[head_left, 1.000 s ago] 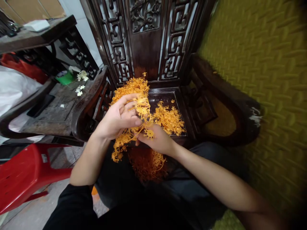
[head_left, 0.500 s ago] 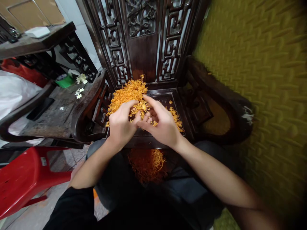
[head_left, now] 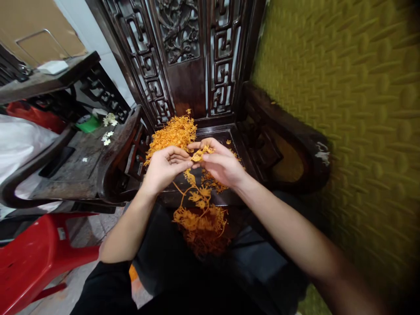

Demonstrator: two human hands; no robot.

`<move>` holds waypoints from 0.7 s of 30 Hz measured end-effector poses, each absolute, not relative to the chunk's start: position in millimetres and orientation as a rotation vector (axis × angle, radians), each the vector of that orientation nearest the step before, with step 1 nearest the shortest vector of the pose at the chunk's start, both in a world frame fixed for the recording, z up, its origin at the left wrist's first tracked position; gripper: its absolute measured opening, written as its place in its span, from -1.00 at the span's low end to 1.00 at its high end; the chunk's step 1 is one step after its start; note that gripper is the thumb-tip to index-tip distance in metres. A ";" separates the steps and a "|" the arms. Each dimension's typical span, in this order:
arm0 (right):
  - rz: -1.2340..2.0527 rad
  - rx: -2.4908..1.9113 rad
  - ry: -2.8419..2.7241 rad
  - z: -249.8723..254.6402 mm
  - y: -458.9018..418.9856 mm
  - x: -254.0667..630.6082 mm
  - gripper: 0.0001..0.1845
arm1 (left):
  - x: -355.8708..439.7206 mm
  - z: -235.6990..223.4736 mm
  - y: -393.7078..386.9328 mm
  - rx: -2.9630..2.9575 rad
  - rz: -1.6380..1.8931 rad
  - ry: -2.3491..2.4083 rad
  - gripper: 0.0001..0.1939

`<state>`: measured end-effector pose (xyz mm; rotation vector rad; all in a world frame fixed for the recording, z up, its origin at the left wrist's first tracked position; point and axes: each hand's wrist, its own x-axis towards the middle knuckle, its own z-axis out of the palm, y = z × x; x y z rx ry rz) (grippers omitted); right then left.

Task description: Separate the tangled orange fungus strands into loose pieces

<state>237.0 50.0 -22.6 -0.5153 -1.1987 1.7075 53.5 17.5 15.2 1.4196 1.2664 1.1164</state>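
My left hand (head_left: 169, 168) is closed in a pinch, thumb against fingers, at the edge of a small cluster of orange plastic flower pieces (head_left: 202, 153). My right hand (head_left: 225, 164) grips that cluster between thumb and fingers. Just below the hands, a branching orange strand (head_left: 200, 197) with star-shaped ends hangs or drops; its upper end is hidden. Behind my left hand rises a heap of orange flower pieces (head_left: 173, 133) on the dark wooden chair seat (head_left: 215, 131). A smaller scatter of orange pieces (head_left: 215, 181) lies under my right hand.
Between my knees, more orange strands (head_left: 206, 236) lie low down in shadow. Carved chair arms (head_left: 292, 135) flank the seat. On the left are a second wooden chair with a green tape roll (head_left: 88, 123) and white blossoms (head_left: 106, 138), and a red plastic stool (head_left: 36, 258). A yellow-green padded surface (head_left: 354, 109) covers the right.
My hands have turned from cupping a loose bunch to pinching a smaller cluster. A branching orange strand now shows below them. The view has shifted slightly.
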 end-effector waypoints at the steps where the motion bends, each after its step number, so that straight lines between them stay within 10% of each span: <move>1: 1.675 -0.578 -1.210 -23.8 49.1 233.9 -0.51 | 56.5 13.8 17.2 1.457 1.142 1.329 -0.72; 21: 1.176 -0.913 -1.005 -23.3 93.7 285.7 -0.59 | 66.7 15.7 23.2 1.020 0.841 1.130 -0.72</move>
